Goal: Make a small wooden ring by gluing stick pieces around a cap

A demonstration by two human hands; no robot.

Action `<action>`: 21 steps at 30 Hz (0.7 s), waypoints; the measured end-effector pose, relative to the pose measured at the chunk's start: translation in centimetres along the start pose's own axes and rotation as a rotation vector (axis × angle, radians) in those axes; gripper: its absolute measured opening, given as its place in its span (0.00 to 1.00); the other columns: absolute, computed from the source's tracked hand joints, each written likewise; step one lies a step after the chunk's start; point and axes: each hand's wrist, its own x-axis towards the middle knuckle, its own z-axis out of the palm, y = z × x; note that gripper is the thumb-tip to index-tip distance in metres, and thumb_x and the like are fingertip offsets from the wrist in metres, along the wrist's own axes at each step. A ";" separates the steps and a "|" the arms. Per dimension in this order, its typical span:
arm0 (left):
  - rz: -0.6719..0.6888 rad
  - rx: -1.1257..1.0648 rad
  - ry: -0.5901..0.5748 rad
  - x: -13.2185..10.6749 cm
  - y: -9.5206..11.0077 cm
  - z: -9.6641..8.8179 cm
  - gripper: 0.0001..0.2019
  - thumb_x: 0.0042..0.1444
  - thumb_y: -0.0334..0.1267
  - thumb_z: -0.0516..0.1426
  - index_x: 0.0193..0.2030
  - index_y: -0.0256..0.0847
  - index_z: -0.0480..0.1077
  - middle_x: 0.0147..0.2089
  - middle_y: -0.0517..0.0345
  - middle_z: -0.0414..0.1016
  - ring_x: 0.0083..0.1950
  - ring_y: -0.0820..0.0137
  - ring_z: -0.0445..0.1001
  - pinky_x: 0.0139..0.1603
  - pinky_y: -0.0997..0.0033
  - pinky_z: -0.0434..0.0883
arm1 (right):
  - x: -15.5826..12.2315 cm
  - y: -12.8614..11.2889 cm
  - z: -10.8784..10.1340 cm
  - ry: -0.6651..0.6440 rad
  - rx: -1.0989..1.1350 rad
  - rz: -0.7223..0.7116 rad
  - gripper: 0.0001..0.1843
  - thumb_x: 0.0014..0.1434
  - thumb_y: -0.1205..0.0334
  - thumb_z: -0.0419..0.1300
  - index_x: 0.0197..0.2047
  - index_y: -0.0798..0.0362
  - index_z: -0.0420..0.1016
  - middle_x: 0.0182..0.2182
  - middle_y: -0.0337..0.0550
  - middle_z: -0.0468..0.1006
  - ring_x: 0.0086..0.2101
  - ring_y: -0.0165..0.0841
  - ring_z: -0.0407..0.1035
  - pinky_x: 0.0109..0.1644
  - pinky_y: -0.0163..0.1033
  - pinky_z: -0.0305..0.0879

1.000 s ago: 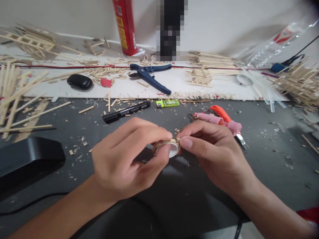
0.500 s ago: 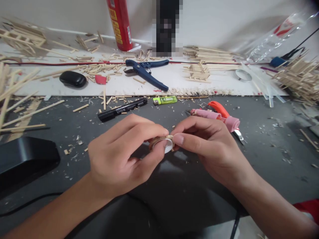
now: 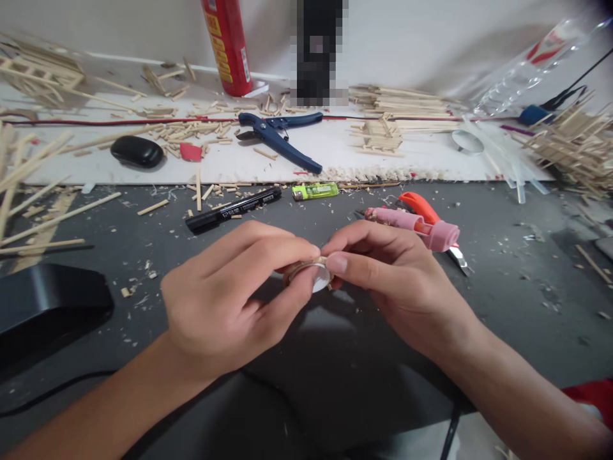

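Between my hands, just above the dark tabletop, is a small white ring [image 3: 322, 281] with bits of wood along its outer rim. My left hand [image 3: 239, 287] is closed on the ring, its thumb inside and its fingers over the top. From the other side, the thumb and forefinger of my right hand [image 3: 397, 275] pinch the upper rim, at a small piece of wood there. The fingertips hide much of the ring. Beyond my right hand lie a pink-wrapped tool [image 3: 412, 223] and orange-handled pliers [image 3: 426, 211].
A black marker [image 3: 234, 209] and a green lighter [image 3: 315, 191] lie ahead. On the white board are a blue cutter [image 3: 282, 137], a mouse [image 3: 137, 151] and wooden sticks [image 3: 407, 102]. Behind stand a red can [image 3: 227, 51] and a leaning plastic bottle [image 3: 527, 70]. A black device [image 3: 52, 306] sits left.
The view has shifted slightly. Both hands keep their hold on the ring, and my right fingertips have moved a little to the left along its upper rim.
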 end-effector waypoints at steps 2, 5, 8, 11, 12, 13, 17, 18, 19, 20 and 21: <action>0.011 -0.001 -0.004 0.1 0.0 0.0 0.09 0.61 0.32 0.68 0.45 0.51 0.79 0.42 0.65 0.85 0.35 0.72 0.82 0.40 0.72 0.79 | 0.1 0.1 -0.1 -0.006 0.009 0.005 0.02 0.62 0.63 0.74 0.36 0.47 0.87 0.31 0.34 0.83 0.32 0.27 0.75 0.40 0.32 0.74; 0.040 0.032 -0.001 0.4 0.3 0.0 0.07 0.62 0.31 0.67 0.43 0.48 0.80 0.41 0.64 0.85 0.34 0.73 0.82 0.40 0.74 0.80 | 0.2 0.2 -0.3 -0.040 0.027 -0.008 0.03 0.61 0.65 0.74 0.35 0.48 0.86 0.31 0.34 0.83 0.33 0.28 0.76 0.41 0.32 0.74; 0.063 0.083 0.008 0.8 0.5 -0.1 0.05 0.64 0.29 0.66 0.41 0.45 0.80 0.39 0.64 0.85 0.34 0.75 0.82 0.39 0.77 0.80 | 0.1 0.1 -0.5 -0.051 0.016 -0.022 0.03 0.61 0.65 0.74 0.36 0.48 0.87 0.31 0.35 0.84 0.34 0.28 0.76 0.41 0.32 0.73; 0.074 0.097 0.010 1.0 0.5 -0.2 0.04 0.63 0.30 0.67 0.41 0.44 0.81 0.38 0.65 0.85 0.34 0.76 0.82 0.39 0.79 0.79 | 0.0 0.1 -0.7 -0.017 -0.053 -0.022 0.04 0.65 0.61 0.72 0.36 0.47 0.87 0.31 0.35 0.83 0.34 0.27 0.75 0.40 0.32 0.71; 0.072 0.098 0.007 1.0 0.5 -0.2 0.04 0.63 0.30 0.67 0.40 0.44 0.81 0.38 0.65 0.85 0.33 0.77 0.82 0.38 0.80 0.79 | 0.1 0.0 -0.8 -0.011 -0.069 -0.021 0.05 0.65 0.60 0.71 0.36 0.47 0.88 0.31 0.35 0.83 0.34 0.27 0.74 0.40 0.32 0.71; 0.069 0.099 0.006 1.1 0.5 -0.3 0.05 0.63 0.30 0.67 0.40 0.45 0.81 0.38 0.66 0.85 0.33 0.77 0.82 0.38 0.80 0.79 | 0.1 0.0 -0.8 -0.011 -0.077 -0.018 0.05 0.65 0.60 0.72 0.36 0.47 0.88 0.31 0.35 0.83 0.33 0.27 0.74 0.40 0.33 0.70; 0.044 0.095 -0.030 1.2 0.4 -0.3 0.04 0.64 0.31 0.66 0.41 0.46 0.81 0.39 0.65 0.85 0.34 0.75 0.82 0.38 0.78 0.79 | 0.2 -0.1 -0.9 -0.019 -0.074 -0.010 0.03 0.62 0.63 0.74 0.35 0.47 0.87 0.30 0.34 0.83 0.32 0.27 0.74 0.39 0.33 0.70; 0.042 0.092 -0.041 1.2 0.4 -0.3 0.04 0.64 0.32 0.66 0.41 0.47 0.82 0.39 0.65 0.85 0.33 0.75 0.82 0.38 0.77 0.79 | 0.3 -0.1 -1.0 -0.018 -0.081 -0.010 0.03 0.62 0.63 0.74 0.35 0.47 0.87 0.29 0.33 0.83 0.32 0.26 0.74 0.39 0.32 0.70; 0.041 0.089 -0.050 1.3 0.4 -0.3 0.04 0.64 0.33 0.66 0.41 0.48 0.82 0.38 0.65 0.85 0.33 0.74 0.82 0.37 0.76 0.79 | 0.3 0.0 -1.0 -0.018 -0.091 -0.013 0.03 0.62 0.64 0.74 0.35 0.47 0.87 0.29 0.33 0.83 0.32 0.26 0.74 0.38 0.32 0.70; 0.041 0.085 -0.055 1.3 0.4 -0.3 0.04 0.64 0.33 0.66 0.41 0.48 0.82 0.38 0.65 0.85 0.33 0.74 0.82 0.37 0.76 0.79 | 0.4 0.0 -1.0 -0.019 -0.102 -0.019 0.04 0.62 0.65 0.73 0.34 0.47 0.87 0.29 0.33 0.83 0.32 0.26 0.75 0.38 0.32 0.71; 0.045 0.086 -0.055 1.2 0.4 -0.3 0.04 0.65 0.34 0.66 0.41 0.48 0.82 0.38 0.64 0.85 0.33 0.73 0.83 0.37 0.75 0.79 | 0.4 0.0 -1.0 -0.017 -0.111 -0.029 0.05 0.62 0.65 0.73 0.34 0.47 0.87 0.29 0.33 0.83 0.32 0.26 0.75 0.38 0.32 0.71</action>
